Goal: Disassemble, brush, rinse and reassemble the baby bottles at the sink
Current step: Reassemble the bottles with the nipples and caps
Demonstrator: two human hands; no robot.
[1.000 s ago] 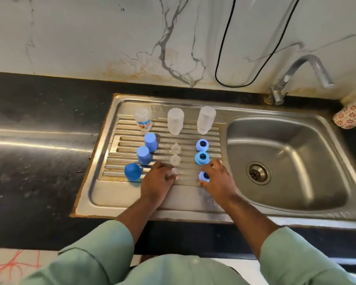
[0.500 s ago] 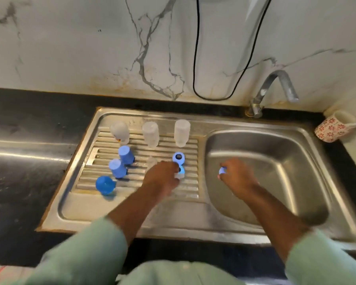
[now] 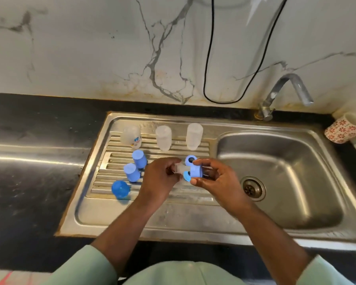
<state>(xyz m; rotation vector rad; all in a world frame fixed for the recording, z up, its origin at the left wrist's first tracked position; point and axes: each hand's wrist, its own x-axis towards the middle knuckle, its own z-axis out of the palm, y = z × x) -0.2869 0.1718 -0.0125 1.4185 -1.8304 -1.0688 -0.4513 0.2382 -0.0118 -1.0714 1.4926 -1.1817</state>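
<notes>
Above the drainboard (image 3: 115, 204), left hand (image 3: 160, 179) pinches clear teat (image 3: 178, 168); right hand (image 3: 216, 177) grips blue collar ring (image 3: 196, 171) at its 3 o'clock. Teat likely soft, slippery; ring light, stiff: hold its rim.

The left hand (image 3: 160, 179) hides most of the clear teat (image 3: 178, 168) it pinches; the right hand's (image 3: 216, 177) fingers cover part of the blue collar ring (image 3: 195, 171). A second ring (image 3: 187, 175) shows only as a crescent beneath. The floral mug (image 3: 341, 130) is cut off at the right edge
</notes>
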